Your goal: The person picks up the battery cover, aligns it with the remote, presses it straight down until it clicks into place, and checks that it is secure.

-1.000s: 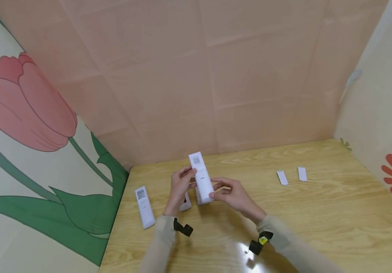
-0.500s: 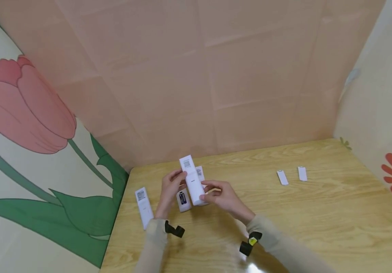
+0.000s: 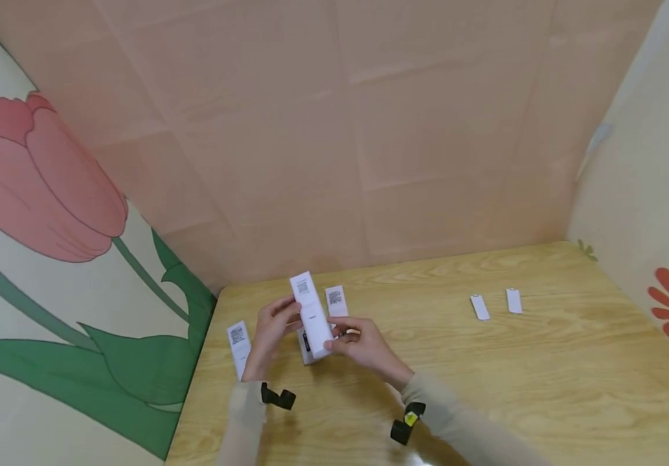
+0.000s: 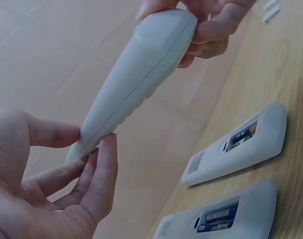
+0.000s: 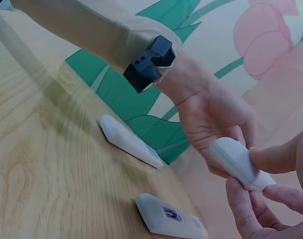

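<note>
A white remote control (image 3: 313,317) is held in the air, back side up with a printed label at its far end. My left hand (image 3: 271,330) pinches that far end between thumb and fingers. My right hand (image 3: 362,346) grips the near end, its thumb on the edge. Beneath lie two more white remotes with uncovered battery compartments: one remote (image 4: 238,147) shows batteries inside, as does the nearer remote (image 4: 226,214). In the head view, the held remote and the right hand partly hide them.
Another white remote (image 3: 239,343) lies left of my left hand, partly hidden by it; its back looks covered. Two small white battery covers (image 3: 479,307) lie apart at the right of the wooden table (image 3: 544,375). A pinkish sheet (image 3: 369,129) hangs behind the table.
Both hands have moved left and slightly nearer with the held remote. The uncovered remote on the right shows more of its labelled end, while the leftmost remote is now partly hidden.
</note>
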The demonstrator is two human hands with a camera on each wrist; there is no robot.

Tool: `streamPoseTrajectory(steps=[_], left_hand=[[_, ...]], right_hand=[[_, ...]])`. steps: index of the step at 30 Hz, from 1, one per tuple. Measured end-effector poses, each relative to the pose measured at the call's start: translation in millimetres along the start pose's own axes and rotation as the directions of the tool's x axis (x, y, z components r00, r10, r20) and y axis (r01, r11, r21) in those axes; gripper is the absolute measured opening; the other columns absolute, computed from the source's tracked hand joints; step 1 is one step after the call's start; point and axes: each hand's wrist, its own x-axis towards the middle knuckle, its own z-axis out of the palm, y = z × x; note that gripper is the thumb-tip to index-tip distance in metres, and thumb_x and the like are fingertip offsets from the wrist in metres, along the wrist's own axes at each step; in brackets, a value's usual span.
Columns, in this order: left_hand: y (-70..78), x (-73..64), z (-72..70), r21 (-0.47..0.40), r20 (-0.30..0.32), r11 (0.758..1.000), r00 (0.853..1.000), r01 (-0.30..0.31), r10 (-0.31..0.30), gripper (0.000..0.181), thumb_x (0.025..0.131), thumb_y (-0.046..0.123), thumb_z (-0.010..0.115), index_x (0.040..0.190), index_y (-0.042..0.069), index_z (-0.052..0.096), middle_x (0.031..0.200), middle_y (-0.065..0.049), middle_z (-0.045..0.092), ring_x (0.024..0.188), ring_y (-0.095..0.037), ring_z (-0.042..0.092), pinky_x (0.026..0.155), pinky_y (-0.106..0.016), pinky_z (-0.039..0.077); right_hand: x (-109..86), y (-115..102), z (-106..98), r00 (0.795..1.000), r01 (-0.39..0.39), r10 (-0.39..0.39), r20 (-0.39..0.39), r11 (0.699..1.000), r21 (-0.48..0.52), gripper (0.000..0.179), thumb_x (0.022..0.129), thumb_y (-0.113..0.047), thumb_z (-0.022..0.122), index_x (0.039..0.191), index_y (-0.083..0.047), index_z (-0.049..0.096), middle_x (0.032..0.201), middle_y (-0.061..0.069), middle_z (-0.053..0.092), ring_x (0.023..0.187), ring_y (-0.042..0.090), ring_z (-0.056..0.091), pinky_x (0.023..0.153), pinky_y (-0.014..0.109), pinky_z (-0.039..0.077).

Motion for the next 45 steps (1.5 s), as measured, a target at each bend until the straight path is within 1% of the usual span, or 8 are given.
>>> streamPoseTrajectory(steps=[7,12,19,26,30,34,38,45], left_hand=[[3.3,-1.1,-10.7,0.013,-0.041,1.000,0.999,0.004,-0.004,0.046,0.102,0.017,0.074,0.142,-0.002,0.064,0.130,-0.019,0.071,0.099,-0.018,0.074,0.093,-0.037,0.064],[2.1,-1.6,-16.1,0.022,-0.038,1.000,0.999,-0.002,0.003,0.046,0.103,0.016,0.073,0.143,-0.005,0.063,0.128,-0.019,0.071,0.097,-0.018,0.074,0.101,-0.046,0.061],[3.0,-3.2,-22.3,0.037,-0.067,0.999,0.998,-0.001,0.004,0.045,0.103,0.016,0.072,0.142,-0.005,0.062,0.127,-0.019,0.071,0.094,-0.016,0.074,0.088,-0.032,0.065],[0.9,-3.7,-31.3,0.042,-0.098,0.999,0.995,0.004,0.000,0.046,0.102,0.015,0.073,0.141,-0.007,0.062,0.126,-0.020,0.071,0.094,-0.018,0.074,0.086,-0.032,0.065],[-3.6,-3.3,-36.4,0.055,-0.108,0.998,0.994,0.029,-0.022,0.044,0.104,0.017,0.072,0.142,-0.004,0.063,0.131,-0.021,0.069,0.096,-0.018,0.073,0.086,-0.031,0.064],[-9.3,-4.7,-41.0,0.067,-0.123,0.997,0.992,0.047,-0.038,0.043,0.104,0.018,0.071,0.141,-0.003,0.063,0.133,-0.022,0.067,0.097,-0.017,0.073,0.090,-0.034,0.064],[-13.7,-6.6,-45.1,0.081,-0.121,0.996,0.992,0.038,-0.028,0.044,0.105,0.020,0.071,0.141,-0.003,0.063,0.135,-0.022,0.067,0.100,-0.019,0.073,0.091,-0.036,0.064],[-18.1,-11.6,-52.8,0.097,-0.144,0.994,0.989,0.054,-0.040,0.046,0.103,0.017,0.071,0.143,-0.004,0.060,0.130,-0.021,0.067,0.098,-0.020,0.073,0.085,-0.033,0.064]], right_hand=[[4.6,0.5,12.0,1.000,0.019,-0.020,-0.015,0.999,-0.036,0.050,0.089,-0.006,0.084,0.136,0.002,0.070,0.108,0.018,0.073,0.083,0.016,0.069,0.070,0.019,0.056],[4.9,-1.2,19.2,0.999,0.044,-0.045,-0.028,0.998,-0.045,0.048,0.088,-0.006,0.084,0.133,0.004,0.071,0.107,0.020,0.074,0.087,0.020,0.072,0.072,0.019,0.057],[6.9,0.6,25.3,0.998,0.070,-0.070,-0.003,0.997,-0.030,0.046,0.090,-0.005,0.084,0.134,0.004,0.071,0.111,0.023,0.073,0.092,0.030,0.075,0.072,0.021,0.059],[10.6,8.4,34.5,0.993,0.118,-0.117,0.028,0.992,-0.051,0.046,0.091,-0.005,0.083,0.135,0.004,0.070,0.115,0.022,0.072,0.097,0.027,0.074,0.080,0.023,0.061],[12.0,14.8,40.4,0.990,0.138,-0.136,0.041,0.988,-0.066,0.046,0.091,-0.003,0.083,0.134,0.003,0.071,0.120,0.022,0.073,0.096,0.024,0.073,0.081,0.024,0.061],[12.6,19.1,44.7,0.989,0.143,-0.140,0.056,0.987,-0.069,0.046,0.091,-0.001,0.082,0.135,0.004,0.070,0.125,0.024,0.072,0.097,0.029,0.074,0.083,0.023,0.060],[13.0,21.5,48.3,0.986,0.163,-0.158,0.059,0.981,-0.106,0.045,0.092,-0.002,0.082,0.135,0.003,0.070,0.125,0.024,0.072,0.097,0.030,0.074,0.084,0.023,0.060],[15.2,30.7,57.4,0.981,0.187,-0.178,0.078,0.973,-0.138,0.045,0.091,0.001,0.081,0.135,0.004,0.069,0.130,0.027,0.070,0.096,0.031,0.074,0.082,0.020,0.059]])
